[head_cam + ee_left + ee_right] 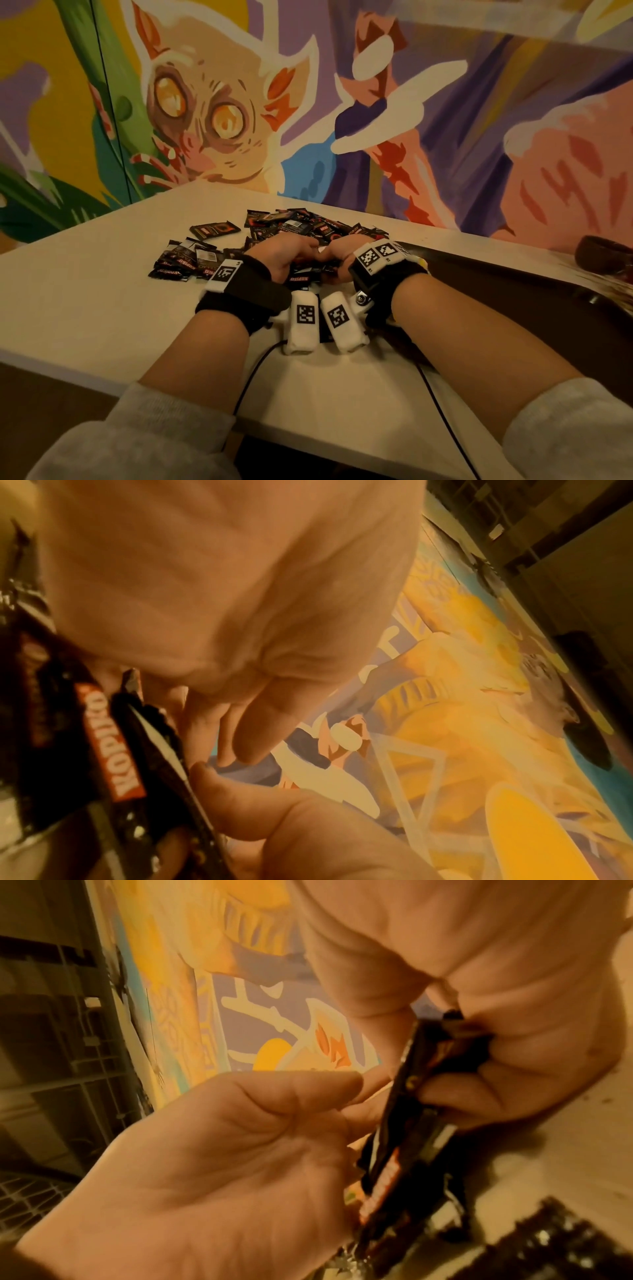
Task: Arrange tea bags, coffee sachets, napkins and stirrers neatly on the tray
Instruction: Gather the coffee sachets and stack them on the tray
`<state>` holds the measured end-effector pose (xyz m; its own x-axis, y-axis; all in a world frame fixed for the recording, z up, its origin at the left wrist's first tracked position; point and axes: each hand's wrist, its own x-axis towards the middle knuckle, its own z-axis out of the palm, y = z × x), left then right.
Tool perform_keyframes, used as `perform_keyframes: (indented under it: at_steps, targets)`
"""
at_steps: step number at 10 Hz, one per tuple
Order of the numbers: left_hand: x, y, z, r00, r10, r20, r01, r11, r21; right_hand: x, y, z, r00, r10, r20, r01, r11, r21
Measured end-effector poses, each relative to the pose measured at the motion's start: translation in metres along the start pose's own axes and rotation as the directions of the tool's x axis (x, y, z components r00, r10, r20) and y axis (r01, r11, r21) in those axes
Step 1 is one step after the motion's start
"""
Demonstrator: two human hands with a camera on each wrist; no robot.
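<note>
A loose pile of black coffee sachets (298,222) lies on the white table (85,291). Both hands meet over its near edge. My left hand (287,250) and right hand (339,255) grip one small bundle of sachets (303,278) between them. In the left wrist view the bundle (109,745) stands on edge, with my left thumb (240,799) against it. The right wrist view shows left-hand fingers (479,1096) curled round the bundle (404,1123) and my right thumb (308,1088) reaching its side. No tea bags or napkins show.
More sachets (185,257) are scattered left of the hands. A dark brown tray-like surface (513,274) lies to the right, with a dark round object (603,253) beyond it. A painted mural wall (205,102) backs the table. Black cables (260,370) run under the wrists.
</note>
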<state>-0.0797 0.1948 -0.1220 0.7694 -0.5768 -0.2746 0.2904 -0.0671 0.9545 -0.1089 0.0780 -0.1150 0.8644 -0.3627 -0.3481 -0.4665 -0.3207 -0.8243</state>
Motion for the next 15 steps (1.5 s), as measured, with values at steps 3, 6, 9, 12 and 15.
perform_keyframes:
  at_steps: [3, 6, 9, 12, 15]
  targets:
    - [-0.010, 0.012, -0.009, 0.933, 0.266, -0.241, -0.312, 0.933, -0.177, 0.006, 0.000, -0.020, 0.990, -0.086, -0.108, 0.104, 0.979, 0.174]
    - [-0.006, 0.016, -0.001, 0.930, 0.329, -0.164, -0.360, 0.904, -0.230, -0.049, 0.010, -0.048, 0.981, -0.130, -0.141, 0.191, 0.705, 0.683]
    - [-0.014, 0.031, 0.070, 0.911, 0.208, 0.356, -0.115, 0.958, -0.264, -0.080, 0.023, -0.068, 0.936, -0.350, -0.028, 0.248, 0.604, 0.758]
    - [-0.015, 0.042, 0.106, 0.909, 0.153, 0.387, -0.076, 0.975, -0.207, -0.081, 0.034, -0.092, 0.970, -0.224, -0.094, 0.212, 0.595, 0.776]
    - [-0.009, 0.026, 0.101, 0.912, 0.113, 0.395, -0.018, 0.972, -0.236, -0.068, 0.044, -0.100, 0.939, -0.193, -0.284, 0.339, 0.647, 0.683]
